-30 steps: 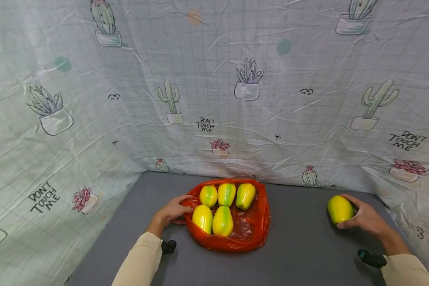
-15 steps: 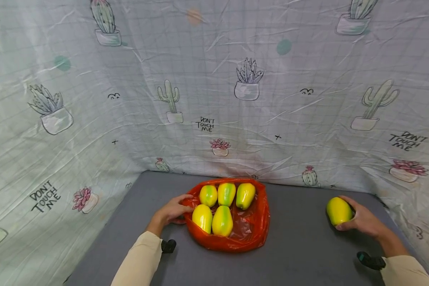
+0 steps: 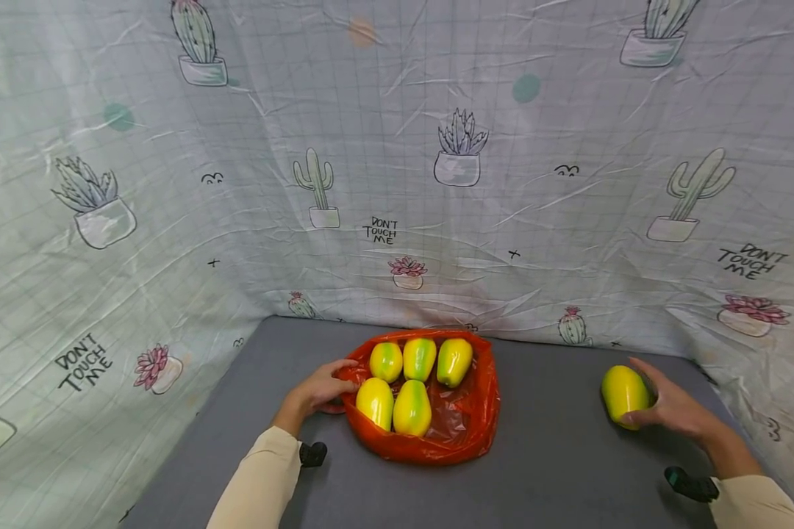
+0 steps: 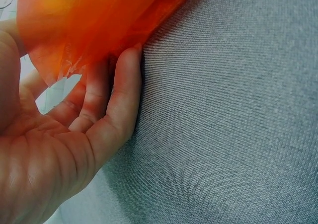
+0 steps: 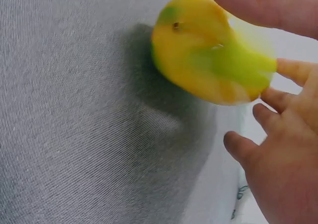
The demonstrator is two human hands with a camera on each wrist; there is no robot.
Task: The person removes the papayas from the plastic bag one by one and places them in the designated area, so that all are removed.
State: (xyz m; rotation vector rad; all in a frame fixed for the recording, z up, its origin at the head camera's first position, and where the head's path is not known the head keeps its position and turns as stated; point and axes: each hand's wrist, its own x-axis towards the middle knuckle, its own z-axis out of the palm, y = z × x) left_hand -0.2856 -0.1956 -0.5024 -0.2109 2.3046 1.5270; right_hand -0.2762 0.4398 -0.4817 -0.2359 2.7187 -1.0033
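Note:
A red plastic bag (image 3: 430,450) lies spread wide on the grey table, with several glossy yellow-green papayas (image 3: 412,409) inside, grouped at its back and left. My left hand (image 3: 317,391) pinches the bag's left edge; in the left wrist view the thin orange-red plastic (image 4: 104,20) passes between thumb and curled fingers. Far to the right, another papaya (image 3: 624,397) is at the table surface beside my right hand (image 3: 675,404). In the right wrist view that papaya (image 5: 198,50) is blurred, while the thumb extends over it and the spread fingertips (image 5: 293,70) reach its side.
Grey cloth covers the table (image 3: 549,455). A pale curtain (image 3: 516,206) with cactus prints stands behind and along both sides, close to my right forearm. Black wrist devices (image 3: 691,485) sit at both sleeve cuffs.
The right papaya has shifted slightly left and toward me, and a gap has grown between it and the right hand's fingers. Left hand and bag stay in place.

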